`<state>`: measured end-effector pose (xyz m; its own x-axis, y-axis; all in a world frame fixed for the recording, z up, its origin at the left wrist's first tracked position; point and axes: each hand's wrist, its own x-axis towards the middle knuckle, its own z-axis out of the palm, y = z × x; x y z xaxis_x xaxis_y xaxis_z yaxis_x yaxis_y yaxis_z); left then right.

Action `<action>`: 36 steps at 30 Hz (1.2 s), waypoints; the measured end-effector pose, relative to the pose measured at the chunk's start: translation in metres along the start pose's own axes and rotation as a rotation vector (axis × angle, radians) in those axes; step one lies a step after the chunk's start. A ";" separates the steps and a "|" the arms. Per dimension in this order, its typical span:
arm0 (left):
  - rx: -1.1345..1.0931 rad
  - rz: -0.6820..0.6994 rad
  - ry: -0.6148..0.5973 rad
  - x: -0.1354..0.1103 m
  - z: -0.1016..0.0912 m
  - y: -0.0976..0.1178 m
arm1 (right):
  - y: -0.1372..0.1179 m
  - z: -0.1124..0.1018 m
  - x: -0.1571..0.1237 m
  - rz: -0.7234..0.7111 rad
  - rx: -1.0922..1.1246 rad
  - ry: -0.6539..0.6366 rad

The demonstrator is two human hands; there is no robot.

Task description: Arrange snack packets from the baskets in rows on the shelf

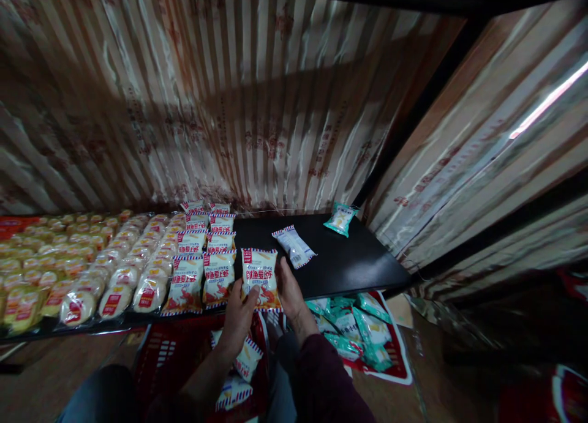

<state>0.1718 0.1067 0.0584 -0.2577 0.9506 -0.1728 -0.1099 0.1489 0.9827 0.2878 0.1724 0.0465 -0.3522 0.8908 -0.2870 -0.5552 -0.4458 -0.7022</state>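
Observation:
Both my hands are on one red-and-white snack packet (pixel 260 275) lying at the front edge of the black shelf (pixel 349 264). My left hand (pixel 239 316) grips the packet's lower left corner, thumb on top. The fingers of my right hand (pixel 288 288) press along its right edge. The packet sits just right of two rows of the same packets (pixel 204 258). One packet (pixel 294 245) lies face-down alone farther back on the shelf.
Rows of round yellow-and-red wrapped cakes (pixel 82 264) fill the shelf's left part. A teal packet (pixel 340 219) lies at the back corner. Below, a red basket (pixel 179 355) holds more red-and-white packets, and another red tray (pixel 395 355) holds teal packets. Striped foil lines the walls.

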 end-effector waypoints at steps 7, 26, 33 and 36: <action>-0.060 0.062 -0.017 -0.008 -0.009 0.002 | 0.005 0.014 -0.026 -0.083 -0.094 -0.024; -0.213 0.019 -0.049 -0.015 -0.021 0.020 | 0.005 0.037 -0.045 -0.165 -0.227 -0.005; -0.068 0.059 0.031 0.016 0.004 0.008 | 0.006 0.014 -0.038 -0.240 -0.188 0.028; -0.057 0.037 0.038 0.029 0.016 0.005 | 0.006 0.002 -0.028 -0.280 -0.219 0.062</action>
<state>0.1789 0.1393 0.0590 -0.2988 0.9440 -0.1397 -0.1534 0.0969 0.9834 0.2925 0.1448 0.0515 -0.1593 0.9824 -0.0976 -0.4465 -0.1599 -0.8804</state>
